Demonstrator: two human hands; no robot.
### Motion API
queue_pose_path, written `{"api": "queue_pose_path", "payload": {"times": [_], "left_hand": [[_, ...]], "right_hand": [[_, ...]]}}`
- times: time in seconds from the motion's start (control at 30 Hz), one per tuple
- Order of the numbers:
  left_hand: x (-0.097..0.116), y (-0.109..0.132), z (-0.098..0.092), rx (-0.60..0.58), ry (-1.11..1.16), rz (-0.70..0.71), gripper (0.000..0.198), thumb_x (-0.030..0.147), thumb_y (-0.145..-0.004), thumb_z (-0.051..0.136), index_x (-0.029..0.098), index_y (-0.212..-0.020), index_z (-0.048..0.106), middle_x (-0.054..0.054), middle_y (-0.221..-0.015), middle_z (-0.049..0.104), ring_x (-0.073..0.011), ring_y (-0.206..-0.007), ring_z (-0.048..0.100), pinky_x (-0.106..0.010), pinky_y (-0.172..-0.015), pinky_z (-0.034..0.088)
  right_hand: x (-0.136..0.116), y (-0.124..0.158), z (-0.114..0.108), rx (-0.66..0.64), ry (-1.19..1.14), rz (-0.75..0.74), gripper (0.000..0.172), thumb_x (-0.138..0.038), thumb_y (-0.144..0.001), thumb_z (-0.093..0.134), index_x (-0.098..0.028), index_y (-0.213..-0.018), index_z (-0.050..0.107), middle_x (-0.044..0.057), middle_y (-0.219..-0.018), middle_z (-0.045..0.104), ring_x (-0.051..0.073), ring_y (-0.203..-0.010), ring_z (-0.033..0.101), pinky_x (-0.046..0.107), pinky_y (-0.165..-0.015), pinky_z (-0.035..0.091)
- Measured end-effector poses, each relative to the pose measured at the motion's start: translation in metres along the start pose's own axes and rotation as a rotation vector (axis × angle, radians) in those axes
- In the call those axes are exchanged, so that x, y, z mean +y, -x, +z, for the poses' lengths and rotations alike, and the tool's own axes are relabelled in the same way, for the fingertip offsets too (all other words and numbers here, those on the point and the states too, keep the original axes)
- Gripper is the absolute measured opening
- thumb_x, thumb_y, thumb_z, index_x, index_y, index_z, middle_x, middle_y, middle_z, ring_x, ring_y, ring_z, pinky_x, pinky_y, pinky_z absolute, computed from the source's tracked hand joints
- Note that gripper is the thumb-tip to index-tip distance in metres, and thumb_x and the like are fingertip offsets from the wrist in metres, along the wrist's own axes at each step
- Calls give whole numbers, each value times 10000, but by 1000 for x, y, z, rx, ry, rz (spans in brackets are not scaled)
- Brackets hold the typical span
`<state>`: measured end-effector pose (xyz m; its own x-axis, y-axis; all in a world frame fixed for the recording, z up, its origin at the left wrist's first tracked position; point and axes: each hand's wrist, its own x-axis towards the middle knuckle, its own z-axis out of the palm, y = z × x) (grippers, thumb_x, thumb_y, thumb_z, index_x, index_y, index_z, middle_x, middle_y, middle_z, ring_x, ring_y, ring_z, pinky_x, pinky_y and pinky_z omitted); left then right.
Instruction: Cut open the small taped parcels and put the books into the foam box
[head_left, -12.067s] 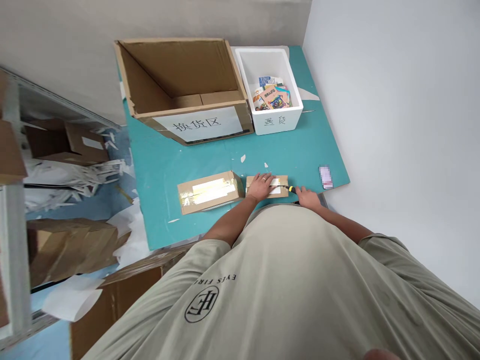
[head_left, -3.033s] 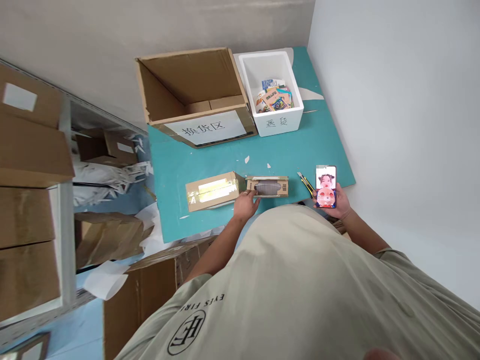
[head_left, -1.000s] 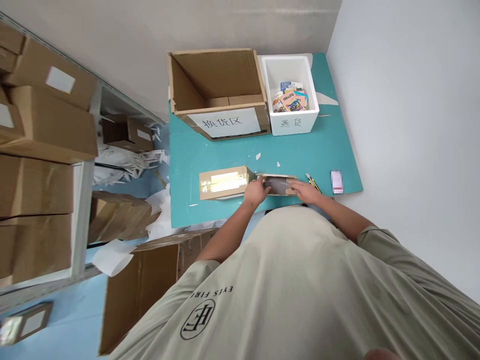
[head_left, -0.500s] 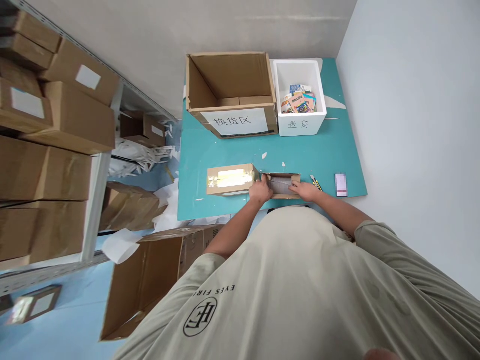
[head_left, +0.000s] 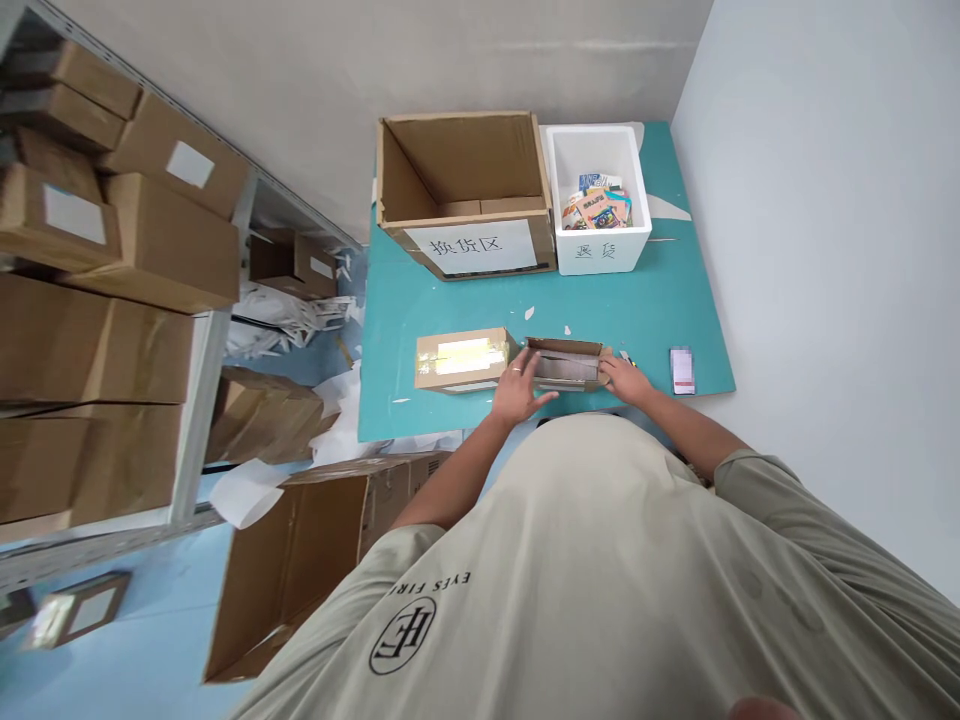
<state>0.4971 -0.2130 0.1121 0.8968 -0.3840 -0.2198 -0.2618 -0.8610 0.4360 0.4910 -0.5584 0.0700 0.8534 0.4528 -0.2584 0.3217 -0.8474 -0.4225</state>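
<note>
Opened cardboard carton (head_left: 564,364) lying near the front edge of a teal board (head_left: 465,312), with a greyish packet (head_left: 559,368) inside, partly hidden by the carton's flaps and too indistinct to identify. Right hand (head_left: 625,379) rests on the carton's right end, its fingers on the cardboard; whether it grips cannot be told. Left hand (head_left: 519,395), ringed and open with fingers spread wide, sits just off the carton's front left corner, holding nothing. A utility knife (head_left: 624,357) beyond the right hand is almost entirely hidden by it. Just left of the carton lies a sealed, taped carton (head_left: 461,360). A phone (head_left: 682,370) lies face up to the right, its screen blurred. Behind these stand a large open cardboard box (head_left: 471,248) labelled 换货区, seemingly empty, and a white foam box (head_left: 600,252) labelled 退货, which holds a pile of printed booklets (head_left: 598,208). Stacked cartons (head_left: 112,240) fill shelves at far left.
</note>
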Motion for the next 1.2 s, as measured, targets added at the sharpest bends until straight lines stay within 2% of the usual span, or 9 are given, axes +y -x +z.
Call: {"api": "queue_pose_path", "payload": {"times": [0.1, 0.2, 0.37, 0.47, 0.67, 0.8, 0.93, 1.07, 1.2], "left_hand": [[10, 3, 1, -100, -85, 115, 654, 423, -1050, 811, 272, -1676, 695, -199, -1718, 693, -403, -1731, 516, -590, -1493, 280], [16, -6, -1, -154, -105, 47, 328, 284, -1124, 634, 281, -1363, 857, -162, -1329, 862, -369, -1440, 744, -593, -1447, 340], [12, -23, -13, -194, -89, 92, 342, 302, -1158, 536, 268, -1236, 868, -151, -1278, 865, -354, -1328, 778, -525, -1289, 512], [5, -31, -23, -216, -107, 145, 352, 349, -1160, 539, 261, -1257, 866, -158, -1269, 865, -369, -1316, 779, -497, -1220, 559], [-2, -64, -39, -276, -36, 95, 300, 433, -1082, 683, 274, -1218, 898, -129, -1208, 881, -369, -1181, 811, -439, -1034, 618], [3, -91, -39, -106, -29, -85, 438, 407, -978, 809, 258, -1385, 870, -166, -1389, 840, -422, -1313, 767, -519, -1142, 614], [4, -87, -15, 129, -88, -126, 658, 314, -1017, 749, 257, -1671, 707, -207, -1707, 682, -461, -1652, 556, -658, -1404, 417], [-9, -44, 30, 54, -96, 2, 739, 496, -1051, 782, 246, -1736, 663, -213, -1883, 521, -480, -1822, 349, -695, -1518, 215], [-29, 0, 69, -36, -57, -37, 1104, 653, -950, 910, 226, -1879, 493, -220, -2001, 315, -499, -1889, 181, -660, -1532, 225]], "right_hand": [[0, 5, 2, 19, -58, 8, 572, -88, -966, 702, -179, -1531, 712, 218, -1767, 591, 351, -1499, 626, 555, -1274, 543], [-1, 19, 7, 118, -122, 25, 687, -152, -1012, 710, -192, -1693, 633, 227, -1915, 425, 391, -1684, 523, 616, -1378, 471], [6, 40, 28, 307, -408, 182, 1036, -415, -1081, 739, -238, -1958, 216, 256, -2004, 229, 417, -1785, 439, 687, -1414, 435], [18, 44, 41, 181, -600, 294, 1242, -509, -1026, 836, -234, -1979, 90, 303, -1997, 230, 437, -1727, 535, 691, -1384, 470], [24, 45, 59, -101, -768, 358, 1294, -681, -942, 953, -252, -1958, 277, 314, -1901, 463, 461, -1629, 651, 697, -1322, 534], [11, 43, 62, -133, -798, 346, 1253, -735, -966, 932, -239, -1946, 329, 304, -1837, 563, 438, -1607, 680, 668, -1326, 542], [6, 43, 56, -132, -642, 431, 1086, -648, -1064, 859, -209, -1929, 371, 266, -1829, 590, 398, -1625, 667, 553, -1364, 521], [21, 55, 50, -28, -345, 561, 834, -509, -1156, 720, -194, -1881, 455, 231, -1892, 502, 385, -1682, 587, 473, -1395, 460], [45, 72, 50, -63, -153, 715, 774, -463, -1170, 652, -188, -1863, 446, 247, -1883, 463, 401, -1624, 601, 459, -1335, 473]]}}
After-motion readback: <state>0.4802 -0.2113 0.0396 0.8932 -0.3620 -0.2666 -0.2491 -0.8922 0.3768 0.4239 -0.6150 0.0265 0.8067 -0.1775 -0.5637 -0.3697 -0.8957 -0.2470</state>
